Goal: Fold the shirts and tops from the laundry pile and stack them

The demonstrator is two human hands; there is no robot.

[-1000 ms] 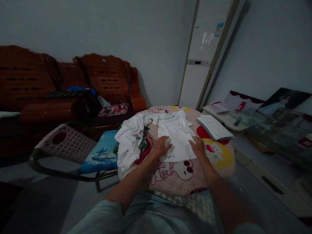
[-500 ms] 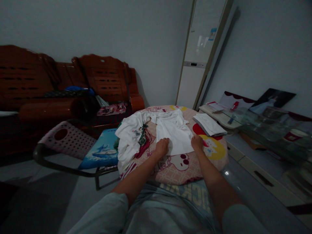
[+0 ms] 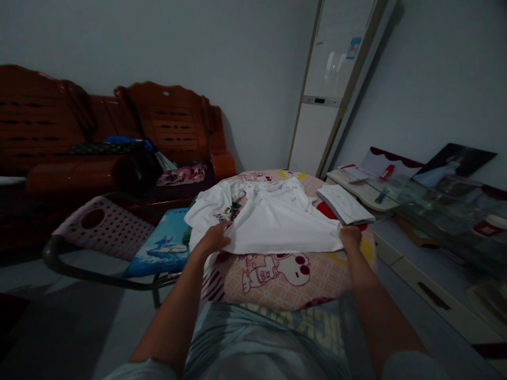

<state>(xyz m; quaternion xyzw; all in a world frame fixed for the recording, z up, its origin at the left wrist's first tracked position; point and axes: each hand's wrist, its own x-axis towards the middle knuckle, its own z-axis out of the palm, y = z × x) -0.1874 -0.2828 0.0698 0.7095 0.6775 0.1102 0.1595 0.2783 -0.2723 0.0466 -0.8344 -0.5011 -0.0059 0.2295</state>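
A white T-shirt (image 3: 277, 227) lies on the round table with its hem toward me, pulled wide between my hands. My left hand (image 3: 216, 237) is closed on the hem's left corner, beside a heap of white clothing (image 3: 212, 206) with a small printed design. At the opposite corner, my right hand (image 3: 350, 237) grips the hem over the table's right side. Just beyond that hand rests a folded white-and-grey garment (image 3: 345, 203). The pink patterned tablecloth (image 3: 273, 277) shows in front of the shirt.
A chair with a blue cushion (image 3: 160, 245) stands at the table's left. Behind it is a wooden sofa (image 3: 170, 126) with cloths on it. To the right runs a glass-topped cabinet (image 3: 428, 211) holding papers and small items. A tall white air conditioner (image 3: 312, 132) fills the corner.
My hands have moved apart, the left one leftward and the right one rightward. The shirt's hem is now stretched much wider, covering part of the clothing heap's edge.
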